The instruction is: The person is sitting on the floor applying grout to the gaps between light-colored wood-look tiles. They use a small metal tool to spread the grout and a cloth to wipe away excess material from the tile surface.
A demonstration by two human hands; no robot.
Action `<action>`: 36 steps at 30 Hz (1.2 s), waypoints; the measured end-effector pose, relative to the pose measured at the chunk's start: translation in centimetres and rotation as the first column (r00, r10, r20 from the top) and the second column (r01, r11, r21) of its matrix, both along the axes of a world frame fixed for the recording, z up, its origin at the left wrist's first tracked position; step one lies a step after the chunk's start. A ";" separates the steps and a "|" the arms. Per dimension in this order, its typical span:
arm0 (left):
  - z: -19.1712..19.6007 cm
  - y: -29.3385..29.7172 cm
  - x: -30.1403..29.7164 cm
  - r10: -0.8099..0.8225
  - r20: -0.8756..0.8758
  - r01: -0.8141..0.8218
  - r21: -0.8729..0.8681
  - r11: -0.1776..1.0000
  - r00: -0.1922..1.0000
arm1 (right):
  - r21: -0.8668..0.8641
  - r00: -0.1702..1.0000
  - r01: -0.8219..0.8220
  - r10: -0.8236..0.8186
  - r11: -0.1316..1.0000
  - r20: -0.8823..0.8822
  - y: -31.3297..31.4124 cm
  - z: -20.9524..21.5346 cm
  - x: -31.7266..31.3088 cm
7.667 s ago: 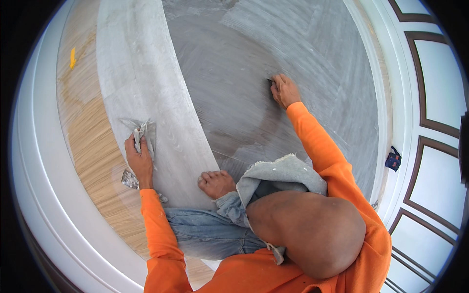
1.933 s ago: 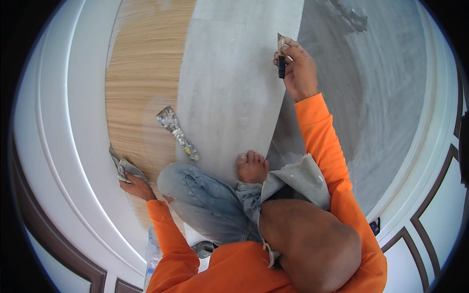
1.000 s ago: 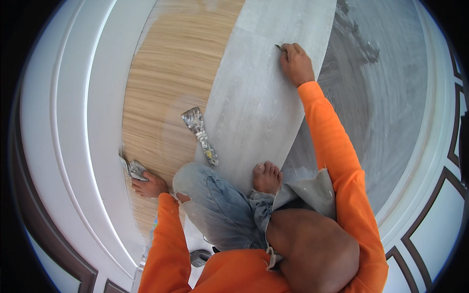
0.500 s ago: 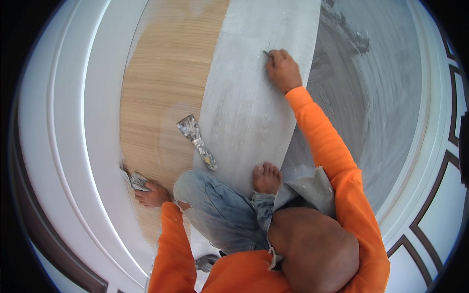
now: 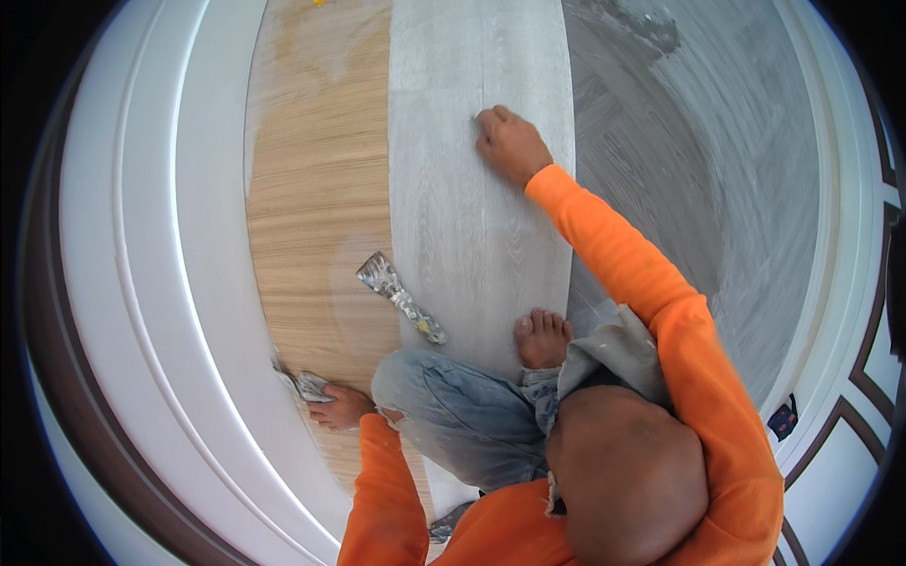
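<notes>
My right hand is closed in a pinch above a seam in the pale grey wood-grain plank. A small thin tip pokes out from its fingers; its kind is hidden. At the lower left, my left hand rests on the tan wood-grain strip, its fingers around a crumpled, rag-like grey thing near the white edge. Between the hands lies a putty knife caked with dried filler, its blade over the tan strip and its handle over the grey plank.
My bare foot stands on the grey plank, and my jeans-clad knee is beside the putty knife. Grey-smeared floor borders the plank on the right. White stepped moulding curves along the left. A small dark blue object lies at far right.
The whole view has shifted and turned slightly. My right hand has moved a little toward me along the grey plank. My left hand stays near the white edge with the rag-like thing.
</notes>
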State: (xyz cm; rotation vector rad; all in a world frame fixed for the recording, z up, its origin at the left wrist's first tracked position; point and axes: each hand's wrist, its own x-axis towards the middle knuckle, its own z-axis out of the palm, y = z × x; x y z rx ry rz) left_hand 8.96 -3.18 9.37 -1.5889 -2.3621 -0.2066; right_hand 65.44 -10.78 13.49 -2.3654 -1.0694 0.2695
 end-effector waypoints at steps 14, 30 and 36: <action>0.4 0.3 -0.3 0.039 -0.007 -0.039 -0.021 0.999 0.999 | -0.049 0.990 -0.111 0.106 0.993 -0.094 -0.3 1.0 -0.4; -0.3 0.1 -0.1 0.018 0.009 -0.018 -0.025 1.000 1.000 | -0.029 0.990 -0.141 0.141 0.990 -0.014 -0.9 0.7 1.3; -0.2 0.2 -0.3 0.010 0.002 -0.010 -0.039 0.999 1.000 | -0.075 0.986 -0.163 0.160 0.984 -0.042 -1.0 1.3 1.5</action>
